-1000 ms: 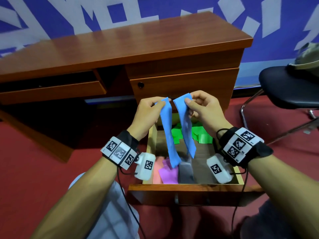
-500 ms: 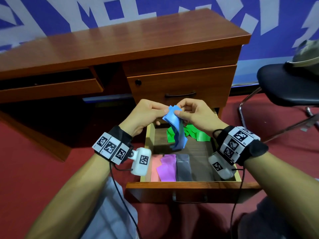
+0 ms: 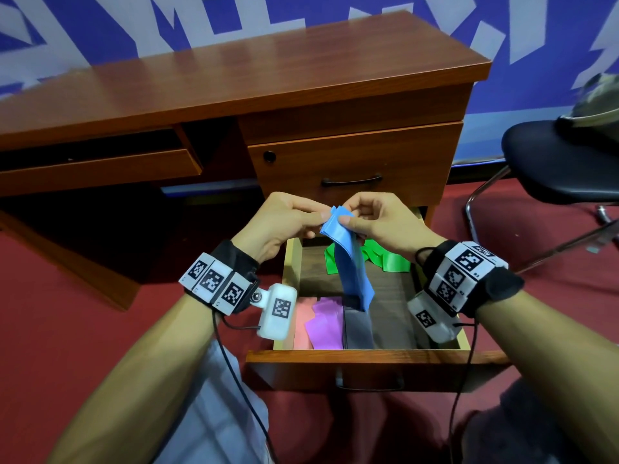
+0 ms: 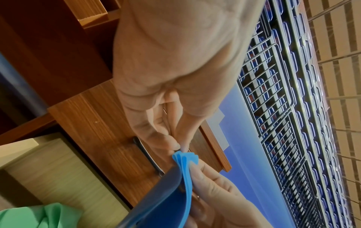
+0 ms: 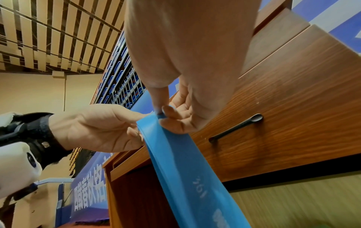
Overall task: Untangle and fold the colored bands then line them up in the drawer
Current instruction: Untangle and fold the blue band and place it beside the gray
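A blue band (image 3: 351,262) hangs folded over the open drawer (image 3: 368,356), its top ends stacked together. My left hand (image 3: 284,222) pinches the top at its left edge, and my right hand (image 3: 375,219) pinches it from the right. In the left wrist view the layered blue band (image 4: 185,163) fans out between both hands' fingertips. In the right wrist view the blue band (image 5: 185,169) drops from my right hand (image 5: 166,114). Folded pink (image 3: 301,326), purple (image 3: 325,326) and grey (image 3: 358,329) bands lie side by side at the drawer's front. A crumpled green band (image 3: 385,259) lies at the back.
The wooden desk (image 3: 234,82) stands behind, with a shut drawer and its black handle (image 3: 351,180) just above my hands. A black chair (image 3: 562,162) stands at the right. Red carpet (image 3: 67,296) surrounds the drawer.
The two ends of the blue band, held apart a second ago, have been brought together. The band now hangs doubled and shorter, and both hands pinch its stacked top.
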Demonstrator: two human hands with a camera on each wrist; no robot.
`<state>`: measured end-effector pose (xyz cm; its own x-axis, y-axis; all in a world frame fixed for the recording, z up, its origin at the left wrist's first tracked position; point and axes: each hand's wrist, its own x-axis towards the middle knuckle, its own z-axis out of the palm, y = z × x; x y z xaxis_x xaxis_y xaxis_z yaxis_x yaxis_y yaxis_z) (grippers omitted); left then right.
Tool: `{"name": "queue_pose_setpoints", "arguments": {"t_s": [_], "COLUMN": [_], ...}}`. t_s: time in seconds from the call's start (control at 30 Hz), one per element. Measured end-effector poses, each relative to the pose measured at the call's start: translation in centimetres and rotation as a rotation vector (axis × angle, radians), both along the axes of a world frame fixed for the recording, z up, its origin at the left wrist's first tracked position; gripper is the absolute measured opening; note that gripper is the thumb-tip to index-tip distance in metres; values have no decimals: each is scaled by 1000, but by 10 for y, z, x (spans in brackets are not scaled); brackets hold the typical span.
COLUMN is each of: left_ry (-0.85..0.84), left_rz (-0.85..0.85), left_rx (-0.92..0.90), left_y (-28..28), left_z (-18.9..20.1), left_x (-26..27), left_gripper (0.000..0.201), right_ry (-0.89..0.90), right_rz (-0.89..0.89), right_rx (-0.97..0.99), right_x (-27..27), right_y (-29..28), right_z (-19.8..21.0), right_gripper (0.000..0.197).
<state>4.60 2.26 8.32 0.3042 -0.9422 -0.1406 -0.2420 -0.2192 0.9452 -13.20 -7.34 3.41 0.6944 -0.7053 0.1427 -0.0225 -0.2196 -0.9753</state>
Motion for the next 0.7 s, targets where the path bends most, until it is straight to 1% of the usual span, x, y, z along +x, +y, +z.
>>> {"name": "queue_pose_setpoints", "arguments": {"t_s": [0.23, 0.4, 0.5, 0.6, 0.7], "left_ry": [51, 43, 60, -14, -62], "left_rz": [7, 18, 3, -36, -33], "left_rx": [17, 31, 17, -29, -49], "left_y": [-2, -2, 0, 1, 1], "left_z": [-2, -3, -3, -2, -1], "left_x": [-4, -5, -6, -7, -7], "left_gripper": [17, 18, 20, 21, 17], "right_ry": [-2, -9, 2, 20, 2], "right_rz": [-5, -1, -12, -28, -69], "right_rx": [2, 15, 10, -8, -1], "right_x": [1, 0, 0, 0, 0], "right_y": [-1, 0, 0, 2, 4], "right_z": [-1, -1, -2, -3, -2], "right_gripper": [5, 3, 5, 8, 20]}}
